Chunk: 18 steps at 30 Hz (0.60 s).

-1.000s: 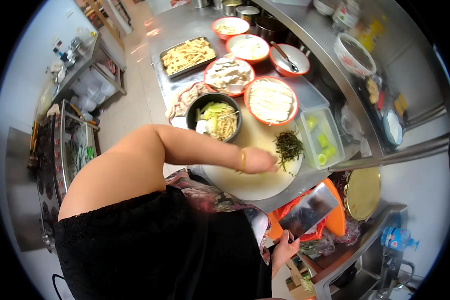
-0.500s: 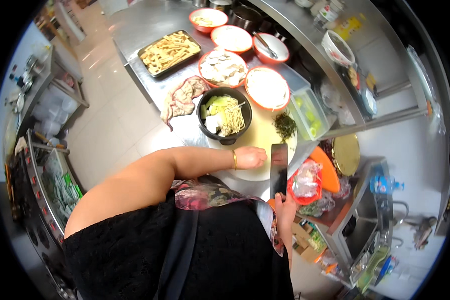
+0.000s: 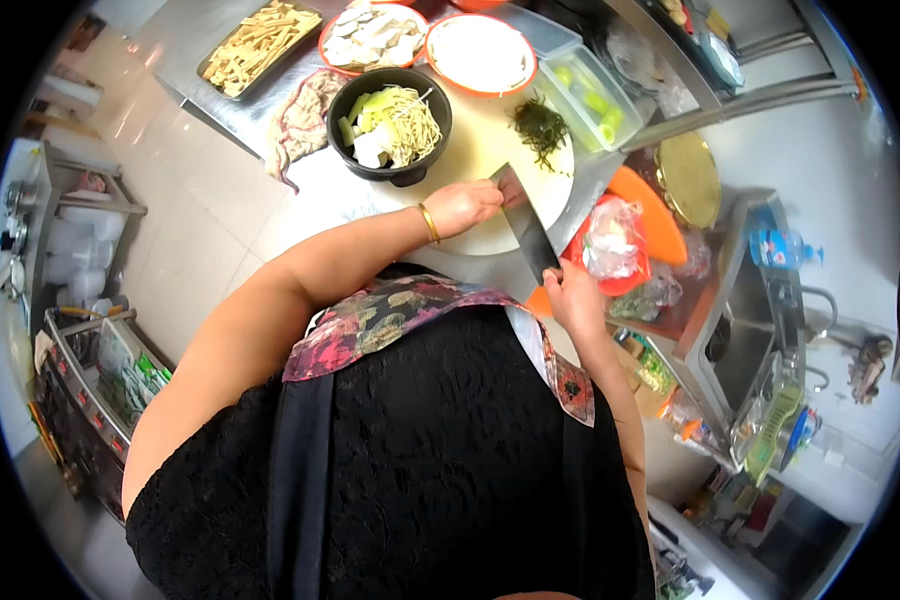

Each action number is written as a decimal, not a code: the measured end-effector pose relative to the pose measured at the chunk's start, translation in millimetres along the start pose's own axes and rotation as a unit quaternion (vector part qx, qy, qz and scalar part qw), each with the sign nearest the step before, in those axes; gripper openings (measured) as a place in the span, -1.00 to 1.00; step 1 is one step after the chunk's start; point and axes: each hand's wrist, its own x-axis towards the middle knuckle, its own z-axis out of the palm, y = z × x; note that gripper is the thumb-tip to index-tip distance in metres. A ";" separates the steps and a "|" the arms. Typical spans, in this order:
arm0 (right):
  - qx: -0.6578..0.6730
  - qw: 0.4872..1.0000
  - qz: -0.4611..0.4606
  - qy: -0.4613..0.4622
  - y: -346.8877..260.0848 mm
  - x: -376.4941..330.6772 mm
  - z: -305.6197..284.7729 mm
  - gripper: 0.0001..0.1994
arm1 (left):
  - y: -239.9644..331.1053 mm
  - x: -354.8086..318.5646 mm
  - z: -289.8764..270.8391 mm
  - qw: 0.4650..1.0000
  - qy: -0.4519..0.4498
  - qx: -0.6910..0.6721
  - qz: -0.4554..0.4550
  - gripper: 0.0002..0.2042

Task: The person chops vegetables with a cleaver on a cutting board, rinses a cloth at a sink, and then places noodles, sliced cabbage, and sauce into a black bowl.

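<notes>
My right hand [image 3: 575,296] grips the handle of a cleaver [image 3: 530,225], whose broad dark blade slants up and left over the round cream cutting board [image 3: 475,235]. At the blade's far end is my left hand [image 3: 468,207], a gold bangle on its wrist. Its fingers are curled together against the blade's edge; what they hold, if anything, is hidden. Beyond the blade, a small heap of dark green shreds [image 3: 540,132] lies on the board. Left of it stands a black pot [image 3: 402,175] containing pale noodles [image 3: 410,125], white chunks and green vegetable pieces.
Behind the pot are a bowl of pale slices [image 3: 375,38], a white-filled bowl [image 3: 480,52] and a tray of tan strips [image 3: 257,47]. Pinkish raw meat [image 3: 305,125] lies left. A clear tub [image 3: 595,100], red basket [image 3: 610,245] and sink [image 3: 735,330] are at right.
The view has shifted, so the table sits higher in the picture. The cleaver has turned from nearly straight ahead to a leftward slant. My left hand has come up to its blade.
</notes>
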 end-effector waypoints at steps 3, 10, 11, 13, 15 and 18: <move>-0.029 0.997 -0.002 -0.069 -4.2 5.9 -9.4 -0.75 | 8.8 -1.4 -5.8 0.996 -0.018 -0.037 -0.080 -0.84; -0.037 0.991 0.028 -0.124 5.6 49.2 42.9 -0.76 | 14.5 -4.7 7.3 0.998 -0.008 0.019 -0.060 -0.90; -0.039 0.991 0.030 -0.123 5.2 53.8 46.8 -0.75 | 15.4 -5.9 7.7 0.997 0.001 0.015 -0.070 -0.91; -0.011 0.993 0.007 -0.120 29.1 61.5 57.3 -0.75 | 24.9 2.3 -3.1 0.998 0.012 0.065 -0.022 -0.90; 0.015 0.993 -0.027 -0.116 38.4 72.3 56.8 -0.75 | 26.1 2.5 -9.5 0.992 0.026 0.123 0.025 -0.89; 0.054 0.990 -0.013 -0.132 35.0 72.3 50.3 -0.75 | 32.0 -10.6 2.0 0.984 -0.027 0.081 -0.154 -0.77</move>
